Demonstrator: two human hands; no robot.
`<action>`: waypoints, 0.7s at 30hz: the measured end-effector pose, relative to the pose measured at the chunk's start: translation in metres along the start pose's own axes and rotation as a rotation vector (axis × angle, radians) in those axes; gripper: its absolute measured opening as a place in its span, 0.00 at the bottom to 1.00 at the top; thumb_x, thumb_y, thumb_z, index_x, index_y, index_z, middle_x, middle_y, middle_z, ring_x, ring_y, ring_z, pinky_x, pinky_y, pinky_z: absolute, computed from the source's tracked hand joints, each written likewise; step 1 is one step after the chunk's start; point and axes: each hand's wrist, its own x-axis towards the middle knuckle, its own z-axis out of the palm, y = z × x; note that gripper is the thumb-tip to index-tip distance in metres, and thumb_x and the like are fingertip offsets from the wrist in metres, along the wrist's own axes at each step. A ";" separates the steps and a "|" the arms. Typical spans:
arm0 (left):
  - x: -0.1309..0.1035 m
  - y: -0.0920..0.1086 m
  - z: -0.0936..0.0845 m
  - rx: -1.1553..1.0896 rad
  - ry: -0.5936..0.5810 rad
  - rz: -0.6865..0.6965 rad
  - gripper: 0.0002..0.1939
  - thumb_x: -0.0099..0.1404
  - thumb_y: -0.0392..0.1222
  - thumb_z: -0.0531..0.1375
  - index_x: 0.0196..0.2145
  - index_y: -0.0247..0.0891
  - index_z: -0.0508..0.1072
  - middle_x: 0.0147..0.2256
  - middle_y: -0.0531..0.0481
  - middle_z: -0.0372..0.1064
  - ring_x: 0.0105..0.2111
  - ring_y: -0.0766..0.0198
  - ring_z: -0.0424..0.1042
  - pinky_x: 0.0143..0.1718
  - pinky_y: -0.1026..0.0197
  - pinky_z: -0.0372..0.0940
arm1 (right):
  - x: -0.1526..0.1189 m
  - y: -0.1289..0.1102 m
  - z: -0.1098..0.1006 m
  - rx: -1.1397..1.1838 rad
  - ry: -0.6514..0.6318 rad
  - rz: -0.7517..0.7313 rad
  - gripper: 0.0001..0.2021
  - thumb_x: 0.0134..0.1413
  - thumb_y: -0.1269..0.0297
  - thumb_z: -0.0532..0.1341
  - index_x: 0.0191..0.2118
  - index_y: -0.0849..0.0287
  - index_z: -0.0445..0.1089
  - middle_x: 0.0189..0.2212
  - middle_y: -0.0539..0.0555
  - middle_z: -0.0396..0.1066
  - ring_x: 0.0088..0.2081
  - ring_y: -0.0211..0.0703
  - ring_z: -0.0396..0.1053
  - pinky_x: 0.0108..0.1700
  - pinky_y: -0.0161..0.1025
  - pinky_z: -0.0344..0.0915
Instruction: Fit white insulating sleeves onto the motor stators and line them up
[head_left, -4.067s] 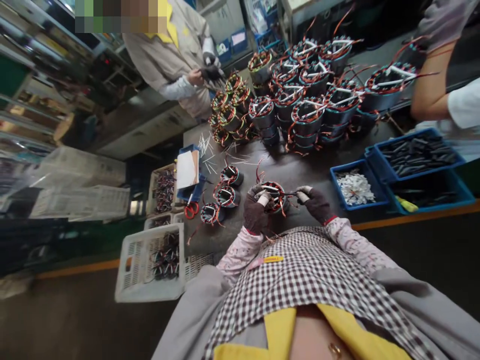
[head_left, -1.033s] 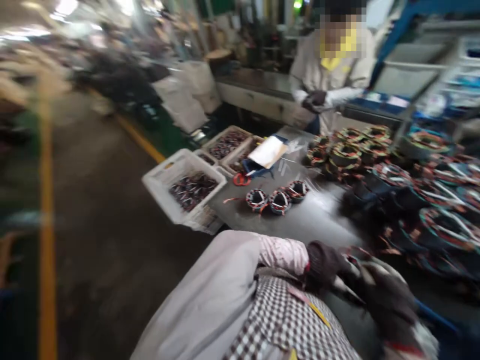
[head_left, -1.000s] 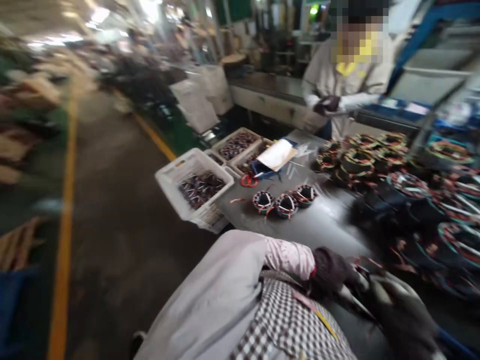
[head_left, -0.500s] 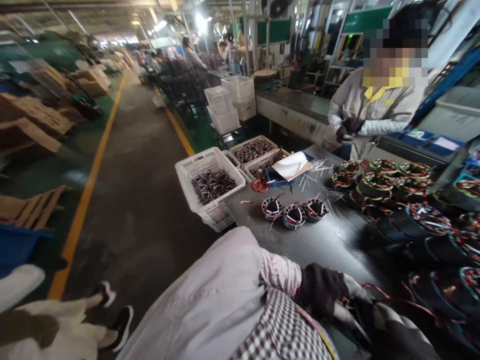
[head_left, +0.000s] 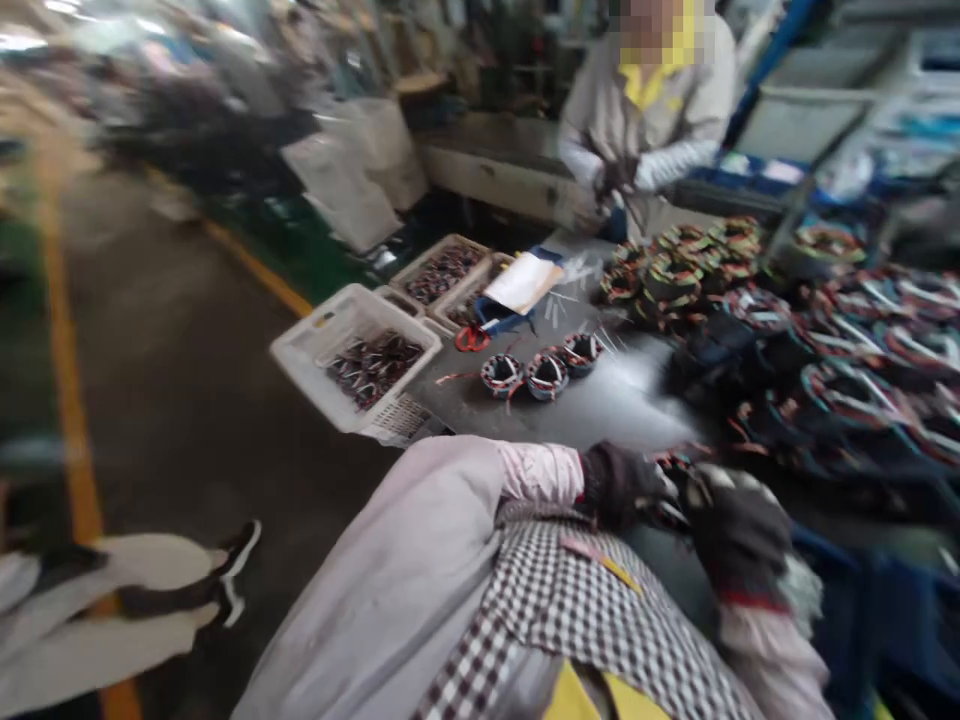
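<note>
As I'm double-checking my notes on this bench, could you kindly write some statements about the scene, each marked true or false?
1. Three small round grey rings with red wires stand on the dark metal table. True.
2. The two dark-gloved hands are far apart. False: the left hand and right hand are close together.
3. A white sheet lies on a blue plastic tray. True.
4. A white plastic crate holds dark wired parts. True.
5. The red looped handles lie inside that crate. False: the red looped handles lie beside the tray.
</note>
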 end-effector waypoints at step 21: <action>-0.005 0.034 -0.075 -0.394 -0.436 -0.103 0.10 0.72 0.43 0.65 0.44 0.39 0.86 0.38 0.50 0.83 0.38 0.60 0.80 0.40 0.63 0.70 | 0.007 -0.002 0.019 0.581 -0.311 0.363 0.33 0.71 0.64 0.53 0.78 0.66 0.53 0.66 0.72 0.70 0.63 0.58 0.73 0.62 0.45 0.66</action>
